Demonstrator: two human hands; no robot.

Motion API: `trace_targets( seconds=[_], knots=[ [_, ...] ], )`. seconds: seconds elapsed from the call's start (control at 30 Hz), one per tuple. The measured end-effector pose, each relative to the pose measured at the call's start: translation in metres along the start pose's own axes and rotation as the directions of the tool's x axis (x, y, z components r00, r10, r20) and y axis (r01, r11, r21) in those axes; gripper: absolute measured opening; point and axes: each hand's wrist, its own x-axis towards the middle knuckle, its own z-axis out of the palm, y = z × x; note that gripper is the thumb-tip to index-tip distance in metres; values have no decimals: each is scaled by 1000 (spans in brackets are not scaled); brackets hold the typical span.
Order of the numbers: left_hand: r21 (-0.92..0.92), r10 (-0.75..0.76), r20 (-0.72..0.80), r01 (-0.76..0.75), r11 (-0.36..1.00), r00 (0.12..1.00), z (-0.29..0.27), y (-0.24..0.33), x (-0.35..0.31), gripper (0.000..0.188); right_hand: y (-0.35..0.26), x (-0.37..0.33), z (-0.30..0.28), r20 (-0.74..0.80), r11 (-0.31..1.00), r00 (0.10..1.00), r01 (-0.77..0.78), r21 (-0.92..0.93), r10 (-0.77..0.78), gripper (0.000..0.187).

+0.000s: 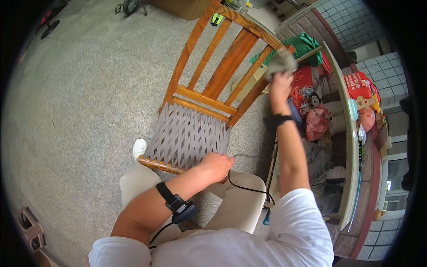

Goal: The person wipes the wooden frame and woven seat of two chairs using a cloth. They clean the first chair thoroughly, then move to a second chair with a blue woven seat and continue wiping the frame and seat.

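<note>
One wooden chair with a woven grey seat stands before the person's knees. Right hand: fingers closed on a greyish cloth, motion-blurred, at the backrest's top right corner. Left hand: at the seat's front right corner; cannot tell whether fingers grip. Open pale-edged shelf unit, right: contains red bag, crumpled pink bag, grey sheeting.
</note>
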Motion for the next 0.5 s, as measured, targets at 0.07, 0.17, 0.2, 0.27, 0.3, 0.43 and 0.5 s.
trace_targets(
  seconds=[0.07, 0.17, 0.2, 0.27, 0.3, 0.43, 0.5],
  knots=[
    [-10, 16, -2, -17, 1000, 1000, 0, 1, -1, 44, -57, -88, -78, 56, 969, 968, 247, -19, -246, 10],
    [-8, 33, 2, -33, 999, 999, 2, -8, 1, 42, -120, -169, -145, 442, 938, 831, 337, 81, -337, 28],
    [-14, 29, -32, -29, 999, 999, 1, -9, 2, 41, -129, -190, -163, 605, 905, 694, 409, 116, -391, 33],
    [-22, 14, -47, -15, 1000, 999, 0, -10, 2, 41, -129, -199, -184, 733, 931, 575, 200, 305, -364, 39],
    [-15, -2, -59, 1, 1000, 998, -3, -15, 2, 41, -128, -188, -186, 678, 909, 613, 196, 368, -406, 42],
    [11, -38, -48, 38, 999, 998, -7, -24, 1, 39, -104, -131, -222, 484, 911, 799, 184, 368, -357, 47],
    [25, -60, -48, 62, 998, 997, -8, -28, 1, 39, -96, -85, -242, 392, 909, 854, 197, 367, -343, 53]
  ],
)
